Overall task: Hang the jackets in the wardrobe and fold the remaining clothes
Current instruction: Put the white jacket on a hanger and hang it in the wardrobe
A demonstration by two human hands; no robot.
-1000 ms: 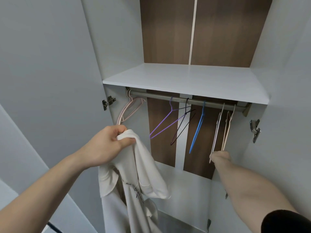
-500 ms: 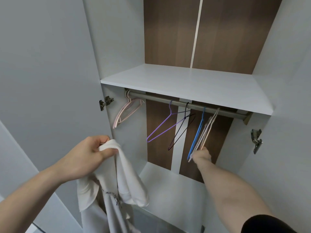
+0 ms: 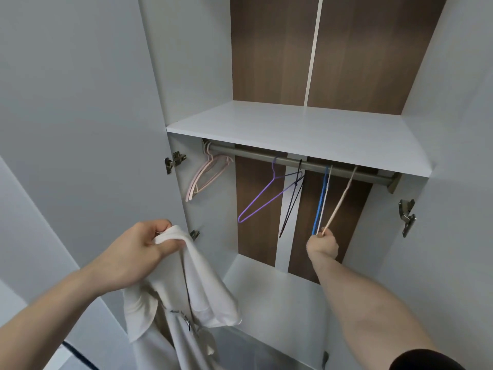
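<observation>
My left hand (image 3: 138,249) grips a cream white jacket (image 3: 184,303) by its upper edge; the jacket hangs down in front of the open wardrobe. My right hand (image 3: 322,243) reaches into the wardrobe and pinches the lower end of a beige hanger (image 3: 340,198) that hangs from the metal rail (image 3: 306,164). A white hanger and a blue hanger (image 3: 320,201) hang right beside it, touching my fingers. Further left on the rail hang a black hanger (image 3: 292,198), a purple hanger (image 3: 264,196) and several pink hangers (image 3: 205,174).
A white shelf (image 3: 306,132) sits directly above the rail. The left door (image 3: 80,116) stands open beside my left arm, with hinges (image 3: 174,161) on its edge. The right door's hinge (image 3: 406,216) juts out at the right. The wardrobe back is brown wood.
My right hand has shifted along the rail while holding hanger ends, and the beige hanger now stands apart from the white and blue ones. My left hand keeps its hold on the jacket.
</observation>
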